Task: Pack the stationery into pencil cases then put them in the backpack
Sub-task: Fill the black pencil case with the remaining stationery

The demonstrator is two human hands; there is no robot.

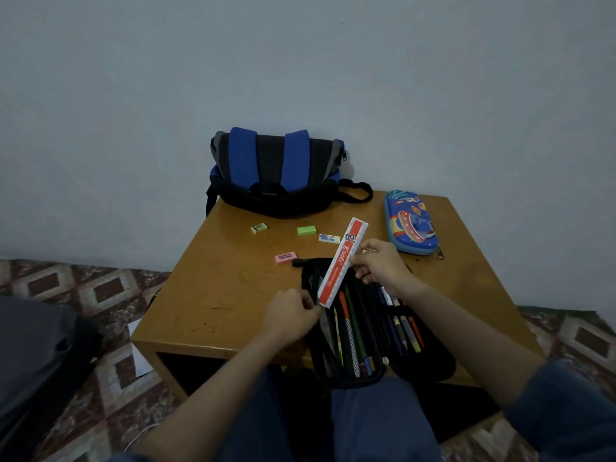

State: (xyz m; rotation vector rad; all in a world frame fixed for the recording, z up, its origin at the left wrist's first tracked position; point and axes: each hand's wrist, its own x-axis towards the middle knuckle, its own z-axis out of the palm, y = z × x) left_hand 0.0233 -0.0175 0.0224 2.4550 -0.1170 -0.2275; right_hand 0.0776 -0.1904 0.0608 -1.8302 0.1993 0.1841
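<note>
A black pencil case [433,361] lies unzipped at the table's front edge, with several pens and pencils [353,335] in its loops. Both my hands hold a red and white ruler [341,263] slanted above it. My right hand [380,263] pinches the ruler's middle. My left hand [290,316] grips its lower end by the case's left edge. A blue patterned hard pencil case [408,225] lies zipped at the far right. The blue and black backpack [276,171] stands at the back against the wall. Erasers lie loose: white [259,228], green [306,230], pink [285,258] and a printed one [329,238].
The small wooden table [213,288] has an open compartment underneath. A dark marker [301,262] lies just beyond the black case. A dark bag [36,355] sits on the patterned floor at the left, with white paper [138,358] beside the table.
</note>
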